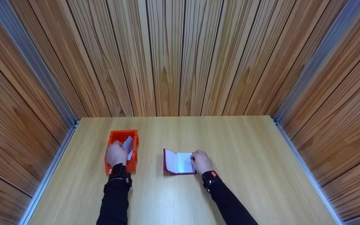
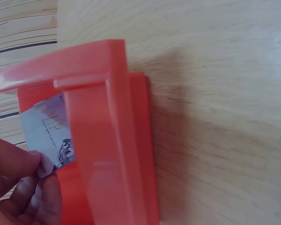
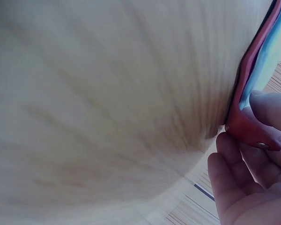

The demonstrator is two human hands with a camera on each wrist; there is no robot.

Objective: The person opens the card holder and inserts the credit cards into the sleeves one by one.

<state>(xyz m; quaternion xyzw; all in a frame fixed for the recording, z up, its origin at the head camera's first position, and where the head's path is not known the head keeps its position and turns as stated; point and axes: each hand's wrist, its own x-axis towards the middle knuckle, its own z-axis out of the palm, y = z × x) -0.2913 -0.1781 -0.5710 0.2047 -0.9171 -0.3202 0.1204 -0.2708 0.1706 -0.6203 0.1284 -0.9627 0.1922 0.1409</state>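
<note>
My left hand point(image 1: 116, 153) reaches into an orange plastic bin point(image 1: 132, 167) on the left of the table. Thumb and fingers pinch the lower corner of a pale card point(image 2: 46, 124), printed with "VIP" lettering and a dark patterned figure. To the right, a red card holder point(image 1: 171, 162) lies open, its pale inner sleeves facing up. My right hand point(image 1: 202, 162) grips the holder's right edge. In the right wrist view the thumb lies over the pale sleeves, beside a red strap point(image 3: 253, 131) with a metal snap; fingers are beneath.
Bin and holder rest on a light wooden table point(image 1: 245, 150), with bare wood between them. Wood-panelled walls point(image 1: 164, 62) enclose the back and both sides, and metal rails point(image 1: 305, 172) run along the table's side edges.
</note>
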